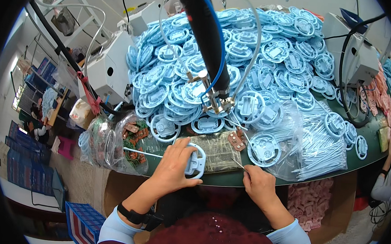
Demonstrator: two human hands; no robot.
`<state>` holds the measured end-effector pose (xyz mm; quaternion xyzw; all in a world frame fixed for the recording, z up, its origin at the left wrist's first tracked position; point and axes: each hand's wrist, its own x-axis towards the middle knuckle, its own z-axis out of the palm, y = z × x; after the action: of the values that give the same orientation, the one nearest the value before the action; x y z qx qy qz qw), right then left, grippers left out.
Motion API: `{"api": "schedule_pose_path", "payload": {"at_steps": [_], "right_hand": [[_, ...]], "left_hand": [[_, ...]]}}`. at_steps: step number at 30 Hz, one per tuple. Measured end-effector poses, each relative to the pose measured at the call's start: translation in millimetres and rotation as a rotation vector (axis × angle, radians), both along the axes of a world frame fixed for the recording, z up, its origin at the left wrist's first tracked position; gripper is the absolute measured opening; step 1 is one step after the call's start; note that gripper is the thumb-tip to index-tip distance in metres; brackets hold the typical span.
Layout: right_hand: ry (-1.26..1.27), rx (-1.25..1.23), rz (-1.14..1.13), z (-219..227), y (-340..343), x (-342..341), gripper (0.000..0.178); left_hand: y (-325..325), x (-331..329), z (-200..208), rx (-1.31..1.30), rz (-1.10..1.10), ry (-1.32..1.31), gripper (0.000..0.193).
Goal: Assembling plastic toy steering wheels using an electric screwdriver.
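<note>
Along the near edge of the green table [219,180], the left hand [173,163] grips a light-blue ring frame [196,165]; apart from it, the right hand [259,183] is closed around a thin metal tool [237,163]. Just beyond, brown plates [236,141] lie at the wrapped pad [218,157]; a stray tool stroke could scatter them. Farther back, bumping the heaped frames [271,50] might start a slide.
</note>
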<state>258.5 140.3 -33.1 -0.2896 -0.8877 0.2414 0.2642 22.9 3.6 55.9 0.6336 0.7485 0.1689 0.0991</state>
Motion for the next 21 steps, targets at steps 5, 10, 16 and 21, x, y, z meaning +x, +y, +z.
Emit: {"api": "schedule_pose_path", "payload": {"at_steps": [5, 10, 16, 21], "right_hand": [[-0.070, 0.067, -0.036, 11, -7, 19, 0.012], [-0.151, 0.095, -0.064, 10, -7, 7, 0.010], [-0.306, 0.149, -0.108, 8, -2, 10, 0.018], [-0.233, 0.355, -0.034, -13, 8, -22, 0.027]], "left_hand": [[-3, 1, -54, -0.002, 0.045, 0.034, 0.083], [2, 0, -67, 0.019, 0.092, 0.051, 0.091], [3, -10, -61, 0.123, 0.084, -0.064, 0.105], [-4, -19, -62, 0.192, -0.039, -0.057, 0.102]]}}
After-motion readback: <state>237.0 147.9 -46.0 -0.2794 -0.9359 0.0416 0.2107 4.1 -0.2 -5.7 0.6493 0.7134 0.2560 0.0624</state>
